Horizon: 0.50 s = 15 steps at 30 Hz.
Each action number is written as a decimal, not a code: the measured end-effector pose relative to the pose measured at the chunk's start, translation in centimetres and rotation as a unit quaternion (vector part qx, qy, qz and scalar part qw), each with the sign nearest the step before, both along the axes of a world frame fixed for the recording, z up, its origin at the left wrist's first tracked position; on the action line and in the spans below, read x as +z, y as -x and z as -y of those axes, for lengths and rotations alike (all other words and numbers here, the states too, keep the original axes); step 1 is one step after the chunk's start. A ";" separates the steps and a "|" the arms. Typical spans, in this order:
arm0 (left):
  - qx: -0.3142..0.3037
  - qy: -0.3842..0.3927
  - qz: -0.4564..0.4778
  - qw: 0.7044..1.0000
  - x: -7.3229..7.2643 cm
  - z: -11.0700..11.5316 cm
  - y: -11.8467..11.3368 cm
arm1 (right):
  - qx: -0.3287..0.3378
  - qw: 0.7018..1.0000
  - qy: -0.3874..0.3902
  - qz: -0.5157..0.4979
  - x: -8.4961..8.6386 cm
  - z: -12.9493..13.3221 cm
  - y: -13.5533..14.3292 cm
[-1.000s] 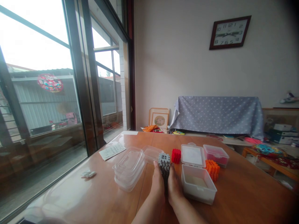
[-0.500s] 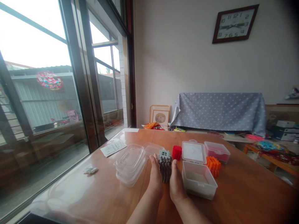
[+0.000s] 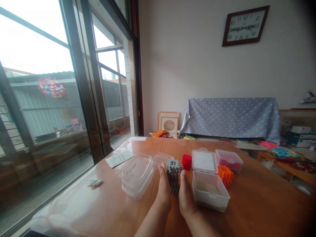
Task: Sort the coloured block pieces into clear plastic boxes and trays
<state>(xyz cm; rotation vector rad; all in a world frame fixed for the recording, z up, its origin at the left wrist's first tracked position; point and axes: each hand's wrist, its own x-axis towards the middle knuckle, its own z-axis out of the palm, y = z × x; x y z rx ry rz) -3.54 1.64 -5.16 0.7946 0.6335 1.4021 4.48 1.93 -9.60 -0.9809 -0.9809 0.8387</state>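
Observation:
Between my two hands is a stack of grey interlocking blocks (image 3: pixel 174 176), with a lighter grey piece with small square openings on top. My left hand (image 3: pixel 165 187) is against the stack's left side, its thumb up and its fingers mostly hidden behind. From the right side my right hand (image 3: pixel 186 191) closes in on the same stack, palm inward. To the right of the hands stands an open clear plastic box (image 3: pixel 212 199) with its lid folded back. A red block piece (image 3: pixel 187 162) lies just beyond my right hand, and an orange one (image 3: pixel 225 176) beside the box.
Clear plastic containers (image 3: pixel 137 177) are stacked left of my hands, near a printed paper (image 3: pixel 119 158) and a small crumpled plastic piece (image 3: pixel 94 182). A closed box with pink contents (image 3: pixel 229 161) sits at the right on the wooden table (image 3: pixel 111 210). Large windows line the left.
The view has shifted slightly. Both hands stay around the grey blocks, and nothing else on the table has visibly moved.

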 end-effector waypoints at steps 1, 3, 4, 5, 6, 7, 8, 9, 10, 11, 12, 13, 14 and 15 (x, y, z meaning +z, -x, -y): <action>0.001 -0.002 0.002 1.000 0.1 0.0 0.1 | -0.010 1.000 -0.002 0.005 0.1 0.1 -0.1; 0.002 -0.003 -0.001 1.000 0.4 0.0 0.2 | -0.026 0.999 -0.014 0.018 0.5 0.2 -0.4; 0.001 -0.004 -0.005 1.000 0.6 0.0 0.2 | -0.026 0.999 -0.020 0.025 0.7 0.3 -0.4; 0.000 -0.005 -0.007 1.000 0.8 0.1 0.2 | -0.021 0.999 -0.025 0.032 0.8 0.4 -0.5; -0.002 -0.008 -0.008 1.000 0.9 0.1 0.2 | -0.013 0.999 -0.028 0.037 0.9 0.5 -0.4; -0.004 -0.010 -0.009 1.000 1.0 0.2 0.1 | -0.003 0.999 -0.029 0.043 1.0 0.6 -0.4; -0.006 -0.012 -0.009 1.000 1.1 0.3 0.1 | 0.004 0.998 -0.030 0.049 1.1 0.6 -0.3; -0.010 -0.015 -0.009 1.000 1.2 0.3 0.1 | 0.009 0.998 -0.030 0.057 1.1 0.6 -0.2; -0.014 -0.017 -0.010 1.000 1.2 0.4 0.1 | 0.011 0.997 -0.029 0.065 1.1 0.7 -0.2; -0.017 -0.020 -0.011 1.000 1.3 0.5 0.1 | 0.012 0.997 -0.028 0.073 1.1 0.7 -0.1; -0.019 -0.023 -0.013 0.999 1.3 0.5 0.1 | 0.012 0.996 -0.027 0.080 1.1 0.7 -0.1; -0.021 -0.026 -0.015 0.999 1.3 0.6 0.1 | 0.010 0.996 -0.026 0.084 1.1 0.8 0.0; -0.021 -0.028 -0.016 0.999 1.4 0.6 0.1 | 0.009 0.996 -0.023 0.086 1.1 0.8 0.0; -0.021 -0.030 -0.016 0.999 1.4 0.6 0.1 | 0.009 0.996 -0.021 0.086 1.2 0.8 0.0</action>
